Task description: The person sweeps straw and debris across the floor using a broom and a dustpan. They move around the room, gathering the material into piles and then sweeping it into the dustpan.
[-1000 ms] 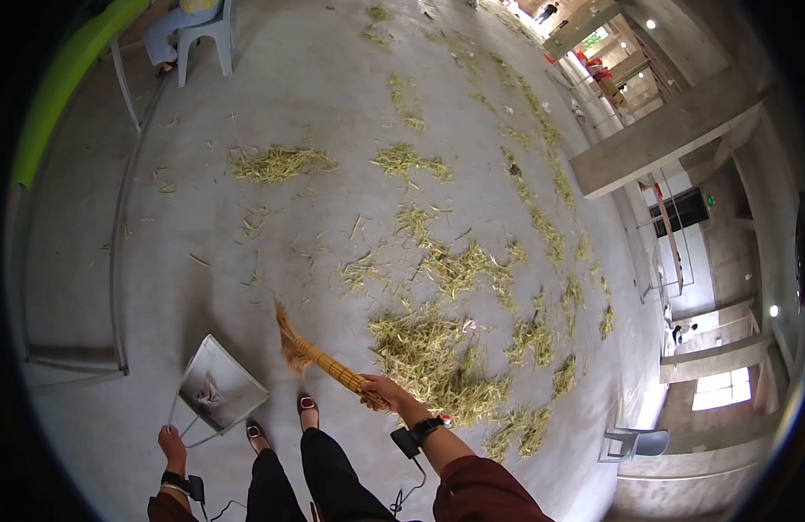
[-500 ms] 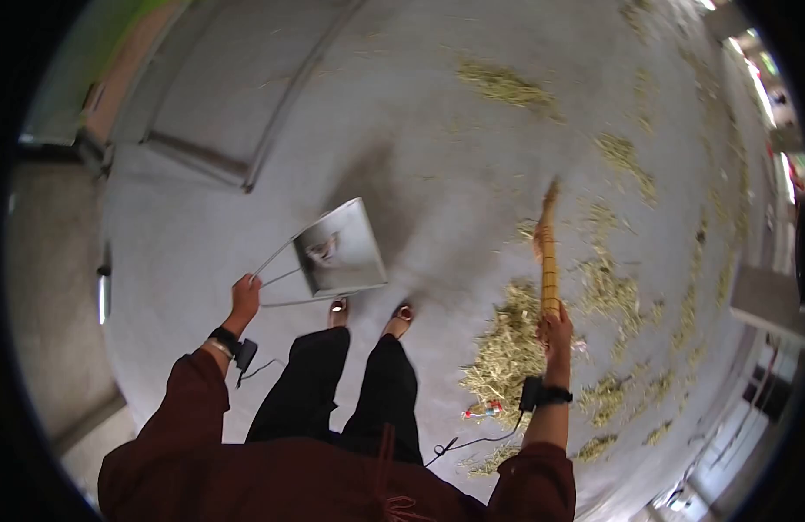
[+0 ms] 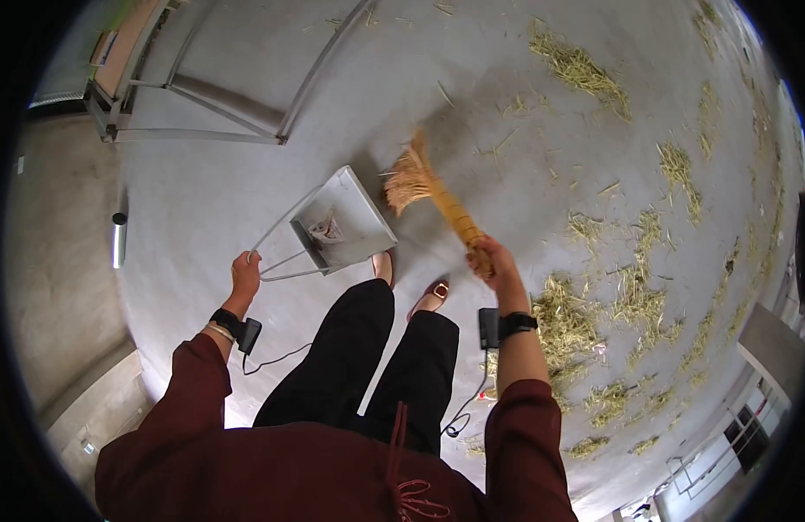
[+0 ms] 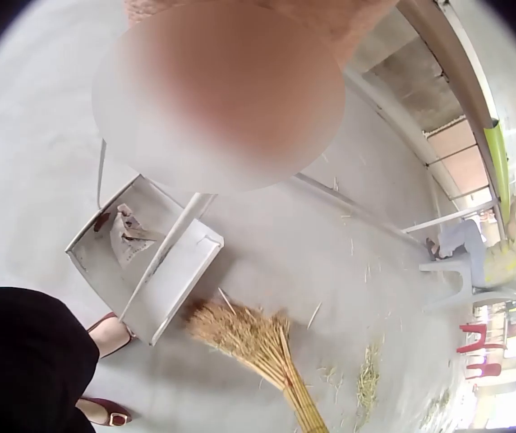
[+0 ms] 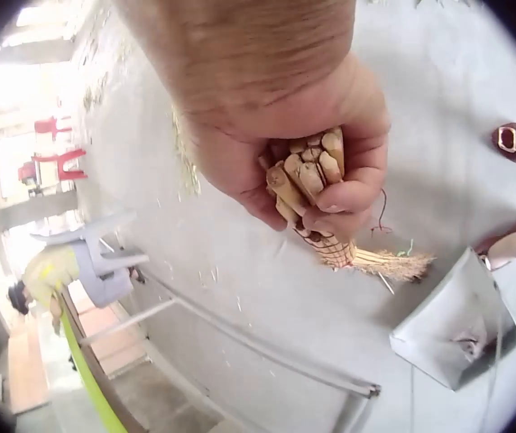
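Concrete floor (image 3: 193, 183) strewn with straw (image 3: 566, 326), metal frame (image 3: 220, 109) near the wall. The metal dustpan (image 3: 359, 213) is held by its wire handle in the left hand's closed grip (image 3: 246, 277); the straw broom (image 3: 450, 204) is gripped tight in the right hand (image 3: 496, 265), bristles just beside the pan. Crumpled scrap (image 3: 326, 229) is held inside it.

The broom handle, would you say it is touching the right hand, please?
Touching: the right wrist view shows the right hand with its fingers curled around the broom handle.
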{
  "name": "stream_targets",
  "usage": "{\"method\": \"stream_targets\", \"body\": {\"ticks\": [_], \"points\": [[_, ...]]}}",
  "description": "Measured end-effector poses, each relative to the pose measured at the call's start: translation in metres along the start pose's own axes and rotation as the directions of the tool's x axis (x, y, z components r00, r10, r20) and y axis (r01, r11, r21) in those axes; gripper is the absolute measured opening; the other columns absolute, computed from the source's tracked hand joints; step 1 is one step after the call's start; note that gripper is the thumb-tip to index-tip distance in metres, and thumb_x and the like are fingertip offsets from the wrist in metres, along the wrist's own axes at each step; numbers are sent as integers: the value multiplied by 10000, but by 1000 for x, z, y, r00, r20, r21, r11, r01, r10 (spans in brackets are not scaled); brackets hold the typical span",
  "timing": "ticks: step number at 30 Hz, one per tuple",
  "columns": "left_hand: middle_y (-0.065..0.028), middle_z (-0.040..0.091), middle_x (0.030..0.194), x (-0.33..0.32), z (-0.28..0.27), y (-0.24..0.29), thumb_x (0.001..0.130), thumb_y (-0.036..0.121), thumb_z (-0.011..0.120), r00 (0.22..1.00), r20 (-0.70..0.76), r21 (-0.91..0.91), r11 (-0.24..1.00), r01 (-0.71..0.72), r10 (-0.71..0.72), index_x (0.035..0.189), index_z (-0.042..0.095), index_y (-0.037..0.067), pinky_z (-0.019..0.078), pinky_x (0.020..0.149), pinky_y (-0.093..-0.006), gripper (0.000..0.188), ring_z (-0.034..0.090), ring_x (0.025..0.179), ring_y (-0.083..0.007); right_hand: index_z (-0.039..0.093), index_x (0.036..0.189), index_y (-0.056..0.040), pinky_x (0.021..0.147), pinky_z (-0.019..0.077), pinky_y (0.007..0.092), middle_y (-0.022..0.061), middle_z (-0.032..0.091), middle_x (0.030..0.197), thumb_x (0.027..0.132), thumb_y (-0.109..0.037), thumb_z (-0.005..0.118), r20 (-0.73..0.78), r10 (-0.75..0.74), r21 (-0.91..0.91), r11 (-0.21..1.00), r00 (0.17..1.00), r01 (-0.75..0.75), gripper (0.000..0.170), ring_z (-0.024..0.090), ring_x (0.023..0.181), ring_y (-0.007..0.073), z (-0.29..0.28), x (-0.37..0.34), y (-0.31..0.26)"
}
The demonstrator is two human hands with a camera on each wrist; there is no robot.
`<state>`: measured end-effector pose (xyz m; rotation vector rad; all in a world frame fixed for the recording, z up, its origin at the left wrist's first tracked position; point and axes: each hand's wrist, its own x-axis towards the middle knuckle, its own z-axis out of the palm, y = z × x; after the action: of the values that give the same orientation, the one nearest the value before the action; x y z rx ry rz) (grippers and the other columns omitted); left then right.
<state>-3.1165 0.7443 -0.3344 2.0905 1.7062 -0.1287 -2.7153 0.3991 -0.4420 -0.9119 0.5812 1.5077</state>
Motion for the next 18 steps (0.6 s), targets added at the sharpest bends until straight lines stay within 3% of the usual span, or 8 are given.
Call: {"method": "stream_targets", "body": {"ticks": [4,7,10,12,13,14,16,18], "points": [[-130,524,567,19,10,-16,841,272,485,1000,-13,-10,1000,-23,23,763,604,-7,393,558,-371,312,508,556,-236,486,1116,-151,374,454,237,80,558,733,816,-200,516,-214,-76,30,996,974,84,306,536,497,147,-89,-46,-45],[-137,540,584,37,10,-31,843,275,486,999,-19,-50,998,26,-27,764,599,-12,398,567,-372,318,524,574,-241,485,1096,-131,350,430,227,91,547,695,840,-204,498,-394,-183,55,973,901,222,267,518,474,145,-145,-111,-70],[-142,562,614,57,-11,-54,846,263,486,996,19,-25,996,82,-82,773,596,-10,409,584,-371,303,547,603,-248,473,1102,-104,356,421,228,82,527,680,864,-197,481,-539,-346,-32,920,768,392,256,509,489,142,-131,-149,-64],[-163,578,649,60,-9,-61,847,245,490,999,-26,-51,998,23,-24,775,592,-4,419,601,-385,279,565,632,-285,471,1105,-102,371,426,228,82,533,702,871,-210,480,-540,-497,-141,849,679,509,259,514,511,142,-108,-157,-51],[-187,586,684,69,0,-85,845,229,492,998,-59,-3,999,-38,37,774,589,2,426,621,-407,256,574,664,-327,461,1126,-109,376,428,227,83,537,712,866,-231,492,-485,-514,-110,838,707,534,289,516,515,141,-92,-159,-40],[-205,588,706,71,-5,-83,842,226,492,1000,6,1,1000,26,-26,772,588,8,427,638,-425,248,579,700,-355,452,1147,-117,381,430,226,84,542,722,862,-252,503,-414,-535,-73,826,737,559,320,519,519,140,-78,-155,-31],[-200,584,682,66,-10,-75,836,242,477,998,-64,-18,1000,-2,1,750,594,10,428,640,-423,274,580,695,-354,422,1187,-136,383,435,226,87,550,754,845,-288,524,-441,-278,205,895,854,397,389,523,530,142,-54,-139,-10],[-206,566,652,63,-10,-70,835,270,455,997,-54,-45,997,59,-62,750,598,6,416,619,-425,312,562,662,-364,396,1234,-158,385,432,224,95,554,776,824,-263,529,-341,-234,107,952,910,285,444,524,529,144,-13,-108,11]]}}
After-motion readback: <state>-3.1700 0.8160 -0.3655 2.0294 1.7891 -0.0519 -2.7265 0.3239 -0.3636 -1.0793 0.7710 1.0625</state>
